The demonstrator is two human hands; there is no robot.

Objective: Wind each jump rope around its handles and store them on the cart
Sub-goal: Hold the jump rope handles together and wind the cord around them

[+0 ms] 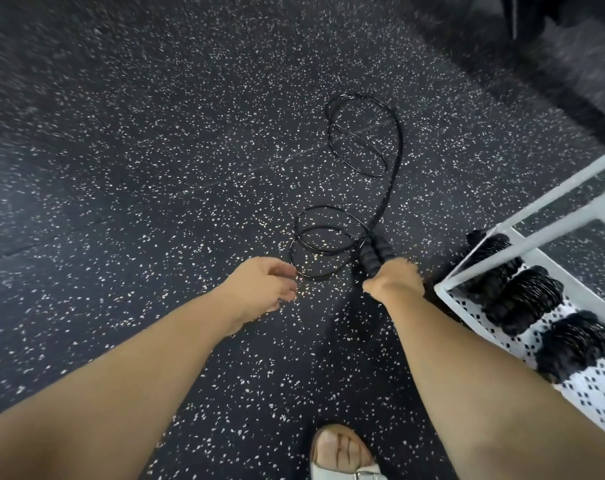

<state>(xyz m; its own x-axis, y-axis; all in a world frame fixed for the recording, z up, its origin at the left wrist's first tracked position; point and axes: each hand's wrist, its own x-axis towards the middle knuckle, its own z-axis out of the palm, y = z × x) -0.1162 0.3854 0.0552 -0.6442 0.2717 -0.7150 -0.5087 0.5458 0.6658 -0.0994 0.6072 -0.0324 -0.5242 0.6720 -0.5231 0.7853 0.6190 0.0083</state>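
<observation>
Even, dim light was cast; edges were bent by the wide lens and blurred by motion.

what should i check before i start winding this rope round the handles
1. Handles gripped in the right hand: ok.
2. Left hand holding the rope: cannot tell; its fingers are at the near loop, blurred.
3. Rope free of knots: cannot tell; loops overlap on the floor.
4. Rope clear of the foot: ok.
5. Bare space on the cart shelf beside the wound ropes: ok.
</observation>
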